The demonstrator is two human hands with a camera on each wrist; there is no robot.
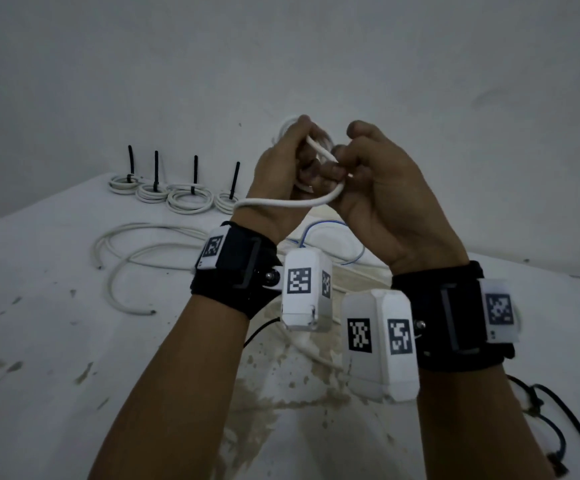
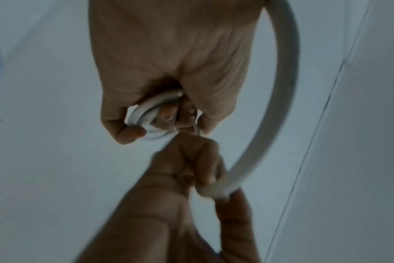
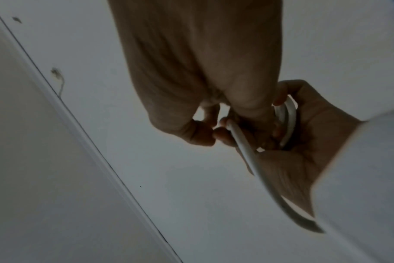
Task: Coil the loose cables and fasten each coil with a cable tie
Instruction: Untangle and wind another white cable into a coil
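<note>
White cable (image 1: 288, 201) coiling in progress: left hand (image 1: 281, 161) fingers curl round the small coil (image 2: 146, 113), right hand (image 1: 378, 174) fingers pinch the free run; next, wrap another loop.

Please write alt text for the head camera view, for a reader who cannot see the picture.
Two raised hands wind a white cable into a small coil: the left hand grips the loops, the right hand pinches the free strand. Behind, on the white table, lie four tied coils and loose white cables.

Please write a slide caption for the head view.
Both hands wind a white cable; four tied coils behind.
</note>
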